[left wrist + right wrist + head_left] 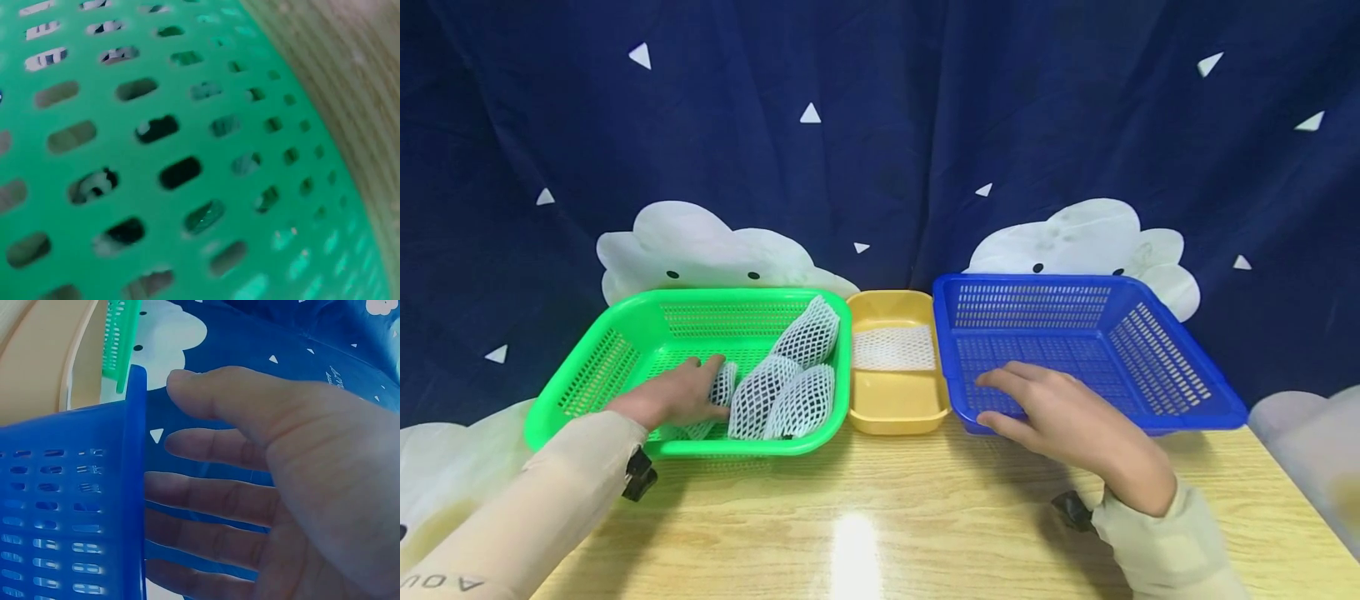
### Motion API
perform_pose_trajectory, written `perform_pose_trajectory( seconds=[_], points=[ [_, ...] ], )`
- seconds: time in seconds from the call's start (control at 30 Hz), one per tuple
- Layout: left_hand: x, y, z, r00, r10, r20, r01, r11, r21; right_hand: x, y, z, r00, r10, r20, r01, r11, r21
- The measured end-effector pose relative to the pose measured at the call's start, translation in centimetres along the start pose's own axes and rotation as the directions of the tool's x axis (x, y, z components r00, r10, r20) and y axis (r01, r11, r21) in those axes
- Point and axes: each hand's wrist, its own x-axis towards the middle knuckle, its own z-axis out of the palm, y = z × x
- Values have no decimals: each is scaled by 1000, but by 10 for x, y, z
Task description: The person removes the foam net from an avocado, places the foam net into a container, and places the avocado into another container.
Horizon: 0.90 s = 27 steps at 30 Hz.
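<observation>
My left hand (688,390) reaches into the green basket (587,358), its fingers and thumb round a dark thing in a white foam net (723,385). Several more dark, rounded things in foam nets (762,398) lie against it along the basket's right side. The left wrist view faces the perforated wall of the green basket (206,150), which hides that hand. Above the near left rim of the blue basket (1180,354) is my right hand (1056,412), fingers spread and nothing in its grasp. The right wrist view shows those fingers (212,494) beside the basket's edge.
Between the two baskets stands a yellow tray (898,404) with a flattened white foam net (893,348) in it. All three containers sit on a wooden table (760,517). A dark blue curtain (880,125) with clouds and triangles hangs close behind.
</observation>
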Motion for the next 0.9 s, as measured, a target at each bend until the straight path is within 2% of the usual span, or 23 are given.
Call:
perform_pose_trajectory(
  seconds=[0.3,0.5,0.6,0.73,0.9],
  points=[
    [0,-9,5,993,78,-94,-88,990,-110,4,-5,6,999,-34,14,34,999,3],
    [0,-12,-1,983,109,-149,-126,986,-106,7,-9,10,998,-66,15,66,998,12],
    [-1,-12,-7,970,119,-212,-142,985,-98,9,-10,12,997,-78,-6,78,997,18],
    [-7,-8,-15,941,143,-306,-184,977,-107,11,-11,16,992,-121,-42,122,993,1],
    [-14,4,-21,908,195,-372,-257,958,-126,10,-9,16,982,-129,-137,122,991,-61]
  ],
)
